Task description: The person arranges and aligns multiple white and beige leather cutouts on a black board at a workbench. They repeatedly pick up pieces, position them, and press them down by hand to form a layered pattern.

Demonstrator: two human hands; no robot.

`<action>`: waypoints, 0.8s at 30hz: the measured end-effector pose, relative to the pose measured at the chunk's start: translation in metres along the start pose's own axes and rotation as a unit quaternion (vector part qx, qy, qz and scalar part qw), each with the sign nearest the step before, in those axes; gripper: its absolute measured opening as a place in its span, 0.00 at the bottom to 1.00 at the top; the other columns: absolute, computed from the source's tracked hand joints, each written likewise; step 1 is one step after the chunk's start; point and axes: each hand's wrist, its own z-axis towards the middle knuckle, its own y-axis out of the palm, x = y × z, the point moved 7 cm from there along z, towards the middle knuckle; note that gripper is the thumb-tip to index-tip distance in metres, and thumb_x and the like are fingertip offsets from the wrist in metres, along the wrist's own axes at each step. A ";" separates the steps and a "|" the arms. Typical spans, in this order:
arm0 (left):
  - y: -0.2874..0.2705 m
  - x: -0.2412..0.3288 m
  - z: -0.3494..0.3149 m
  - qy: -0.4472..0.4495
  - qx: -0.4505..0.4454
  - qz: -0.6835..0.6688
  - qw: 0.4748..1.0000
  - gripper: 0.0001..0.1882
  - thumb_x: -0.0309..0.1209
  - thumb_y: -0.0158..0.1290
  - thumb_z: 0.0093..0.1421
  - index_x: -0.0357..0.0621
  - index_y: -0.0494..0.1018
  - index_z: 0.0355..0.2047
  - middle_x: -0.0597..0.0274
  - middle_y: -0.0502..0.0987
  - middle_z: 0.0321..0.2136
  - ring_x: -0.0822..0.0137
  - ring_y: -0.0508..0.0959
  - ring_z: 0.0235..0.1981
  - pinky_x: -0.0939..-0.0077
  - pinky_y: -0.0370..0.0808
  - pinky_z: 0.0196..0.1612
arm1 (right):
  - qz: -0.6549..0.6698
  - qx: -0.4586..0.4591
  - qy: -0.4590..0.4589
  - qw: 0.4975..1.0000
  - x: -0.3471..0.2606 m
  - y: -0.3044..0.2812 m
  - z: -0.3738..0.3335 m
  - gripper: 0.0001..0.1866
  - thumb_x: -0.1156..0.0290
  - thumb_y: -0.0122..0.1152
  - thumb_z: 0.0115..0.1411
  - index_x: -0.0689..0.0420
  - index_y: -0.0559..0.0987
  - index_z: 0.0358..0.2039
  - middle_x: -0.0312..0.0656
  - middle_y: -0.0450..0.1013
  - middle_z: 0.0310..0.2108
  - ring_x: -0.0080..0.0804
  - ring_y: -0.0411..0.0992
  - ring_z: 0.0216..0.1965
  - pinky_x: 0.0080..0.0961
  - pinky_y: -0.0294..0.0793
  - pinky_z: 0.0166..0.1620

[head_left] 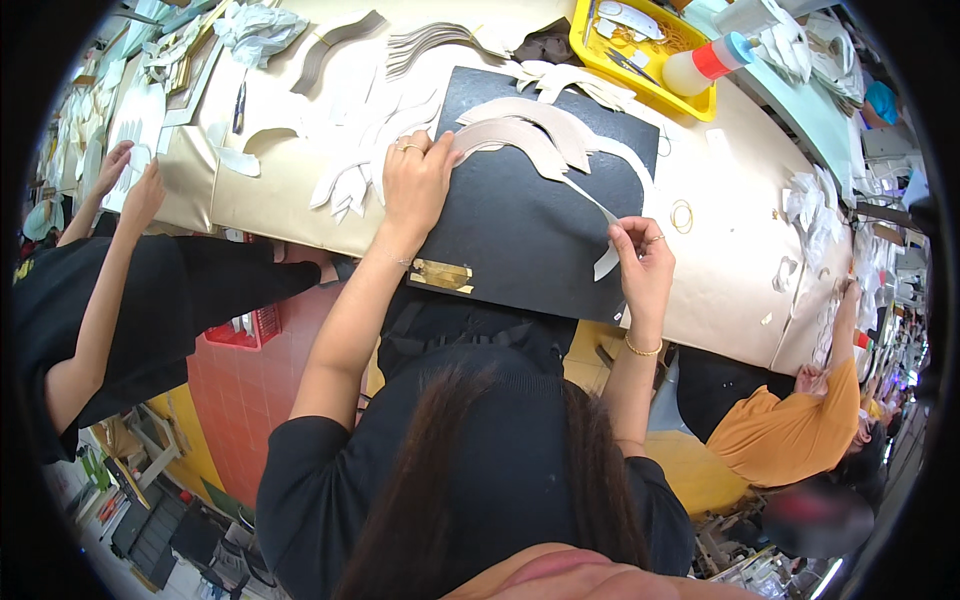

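A black board [530, 235] lies on the table in front of me, with curved beige pieces [525, 140] fanned over its upper half. My left hand [417, 185] is closed at the left end of the nearest curved piece. From that piece's right end a thin pale strip [592, 199] stretches toward my right hand [643, 258], which pinches it between thumb and fingers. The strip's short free end hangs below those fingers. A narrow white curved band [630, 162] rests at the board's right side. Whether the strip is still joined to the beige piece I cannot tell.
Loose white curved pieces [350, 180] lie left of the board. Stacks of grey curved strips [435, 42] sit behind. At the back right, a yellow tray [650, 85] holds scissors and a bottle [705, 65] with a red band. People work on both sides.
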 end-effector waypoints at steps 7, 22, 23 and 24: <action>-0.002 -0.003 -0.001 -0.013 0.030 -0.009 0.999 0.10 0.32 0.64 0.54 0.41 0.81 0.35 0.60 0.72 0.27 0.58 0.75 0.33 0.64 0.71 0.40 | -0.008 0.010 0.013 1.000 -0.001 -0.006 -0.003 0.06 0.73 0.66 0.63 0.62 0.80 0.35 0.33 0.77 0.27 0.16 0.71 0.29 0.16 0.72 0.36; -0.050 0.083 -0.034 -0.257 -0.233 -0.581 0.736 0.12 0.21 0.63 0.59 0.31 0.76 0.42 0.61 0.80 0.34 0.75 0.80 0.33 0.82 0.77 0.37 | 0.084 0.058 0.007 0.995 0.004 -0.032 0.006 0.07 0.72 0.64 0.65 0.62 0.77 0.39 0.36 0.77 0.30 0.19 0.75 0.32 0.16 0.73 0.36; -0.040 0.080 -0.042 -0.296 -0.272 -0.566 0.720 0.12 0.21 0.62 0.60 0.30 0.76 0.43 0.60 0.80 0.34 0.75 0.80 0.33 0.82 0.77 0.37 | 0.100 0.054 -0.014 0.993 0.000 -0.033 0.006 0.07 0.72 0.64 0.66 0.62 0.77 0.39 0.36 0.77 0.30 0.19 0.75 0.32 0.16 0.73 0.37; -0.027 0.075 -0.048 -0.325 -0.302 -0.559 0.700 0.12 0.21 0.61 0.60 0.30 0.76 0.43 0.60 0.80 0.34 0.75 0.80 0.33 0.83 0.77 0.38 | 0.114 0.057 -0.017 0.992 -0.002 -0.034 0.005 0.07 0.72 0.64 0.66 0.62 0.77 0.39 0.36 0.77 0.31 0.19 0.75 0.32 0.16 0.73 0.37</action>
